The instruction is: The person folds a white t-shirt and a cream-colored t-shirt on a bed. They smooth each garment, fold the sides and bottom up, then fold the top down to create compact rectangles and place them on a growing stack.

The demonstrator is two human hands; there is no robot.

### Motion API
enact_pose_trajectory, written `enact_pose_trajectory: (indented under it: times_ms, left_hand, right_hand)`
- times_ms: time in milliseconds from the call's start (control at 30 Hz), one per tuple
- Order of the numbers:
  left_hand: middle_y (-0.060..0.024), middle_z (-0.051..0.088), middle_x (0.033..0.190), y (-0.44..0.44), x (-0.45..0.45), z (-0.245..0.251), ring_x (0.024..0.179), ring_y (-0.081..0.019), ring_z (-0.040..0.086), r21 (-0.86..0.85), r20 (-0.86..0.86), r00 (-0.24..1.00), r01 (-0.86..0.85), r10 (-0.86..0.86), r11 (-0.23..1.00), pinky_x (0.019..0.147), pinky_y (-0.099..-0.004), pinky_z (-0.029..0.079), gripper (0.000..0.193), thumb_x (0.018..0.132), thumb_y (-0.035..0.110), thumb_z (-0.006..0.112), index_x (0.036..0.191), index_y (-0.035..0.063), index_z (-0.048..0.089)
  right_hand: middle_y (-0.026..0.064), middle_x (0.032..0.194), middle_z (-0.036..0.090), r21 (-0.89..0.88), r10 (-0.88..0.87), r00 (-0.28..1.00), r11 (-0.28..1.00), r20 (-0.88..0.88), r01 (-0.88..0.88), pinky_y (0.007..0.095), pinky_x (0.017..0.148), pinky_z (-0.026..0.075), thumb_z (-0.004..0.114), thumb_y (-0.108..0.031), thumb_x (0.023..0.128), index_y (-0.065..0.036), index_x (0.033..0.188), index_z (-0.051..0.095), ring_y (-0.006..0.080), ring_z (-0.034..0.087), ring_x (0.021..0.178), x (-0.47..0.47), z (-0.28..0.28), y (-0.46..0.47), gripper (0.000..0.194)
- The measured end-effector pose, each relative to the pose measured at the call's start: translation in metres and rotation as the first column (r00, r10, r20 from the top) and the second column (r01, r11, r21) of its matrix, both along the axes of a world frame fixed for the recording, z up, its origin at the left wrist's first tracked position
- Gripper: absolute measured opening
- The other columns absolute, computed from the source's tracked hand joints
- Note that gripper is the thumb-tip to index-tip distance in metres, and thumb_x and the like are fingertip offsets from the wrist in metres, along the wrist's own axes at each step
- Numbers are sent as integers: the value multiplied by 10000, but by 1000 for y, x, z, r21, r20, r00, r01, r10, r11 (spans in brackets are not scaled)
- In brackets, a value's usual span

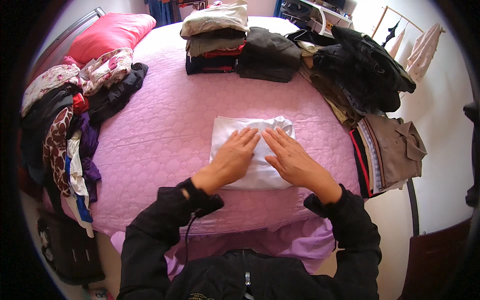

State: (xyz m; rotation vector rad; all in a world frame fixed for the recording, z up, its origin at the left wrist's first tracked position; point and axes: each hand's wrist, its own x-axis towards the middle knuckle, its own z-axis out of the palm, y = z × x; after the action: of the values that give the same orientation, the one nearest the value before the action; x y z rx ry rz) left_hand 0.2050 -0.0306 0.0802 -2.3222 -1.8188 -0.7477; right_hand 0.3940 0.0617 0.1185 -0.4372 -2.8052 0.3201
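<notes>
A folded white garment (258, 178) lies flat on the pink quilted bedspread (157, 150), close to the bed's near edge. My left hand (234, 155) rests palm down over its left part, with the fingers pointing up and inward. On the right part lies my right hand (292, 157), also palm down, its thumb apart from the fingers. The fingertips of both hands are close to each other near the garment's far half. Neither hand grips the cloth. Bunched fabric shows at the garment's far right corner. The cloth under my palms is hidden.
Loose clothes (56, 138) are heaped on the left, below a red pillow (112, 33). Folded clothes are stacked (215, 41) at the far side beside dark folded garments (268, 52). Black clothes (360, 71) and folded shirts (397, 150) line the right edge.
</notes>
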Motion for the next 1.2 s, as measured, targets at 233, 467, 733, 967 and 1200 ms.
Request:
enact_pose_trajectory:
  times_ms: [233, 467, 733, 967, 1200]
  left_hand:
    - [-267, 136, 1522, 30, -2, -22, 1422, -425, 65, -351, -148, 950, -310, 275, 883, 1140, -524, 27, 1080, 761, 707, 507, 1456, -55, 185]
    - [-247, 56, 1540, 44, -56, -16, 1433, -392, 2, -510, -192, 868, -487, 458, 709, 1117, -584, -14, 1039, 835, 757, 326, 1472, -36, 114]
    - [-295, 58, 1521, 4, 41, -36, 1404, -483, 5, -350, -78, 989, -147, 128, 925, 1113, -595, 35, 993, 849, 661, 464, 1462, -47, 134]
    - [-225, 152, 1532, 3, 47, -7, 1406, -466, 67, -324, 522, 648, 752, -555, 573, 1114, -579, 129, 691, 918, 530, 469, 1460, 134, 306]
    - [-161, 604, 1212, 1, -67, -11, 999, -242, 620, -141, 534, 842, -1, 77, 990, 850, -324, 498, 504, 840, 127, 669, 1308, 32, 509]
  right_hand:
    - [150, 1560, 119, 59, -157, 899, 988, 410, 145, 514, 1145, 54, 386, -616, 907, -49, 1487, 173, 382, 66, 1434, -36, -49, 54, 839]
    - [167, 1562, 74, -28, -294, 807, 933, 512, 358, 530, 1142, 50, 387, -625, 905, -63, 1491, 166, 377, 36, 1438, -34, -38, 49, 842]
    - [110, 1563, 136, -24, -139, 890, 986, 434, 166, 590, 1120, 63, 347, -572, 945, -194, 1502, 172, 374, 62, 1437, -45, -37, 75, 696]
    - [93, 1574, 78, -27, -257, 873, 955, 414, 294, 582, 1121, 88, 334, -594, 938, -135, 1505, 145, 338, 65, 1443, -38, -60, 113, 754]
    - [211, 1128, 597, -231, -520, 831, 849, -200, 475, 394, 879, 459, 586, -270, 897, 9, 1141, 587, 323, 587, 1019, 34, -55, 117, 371]
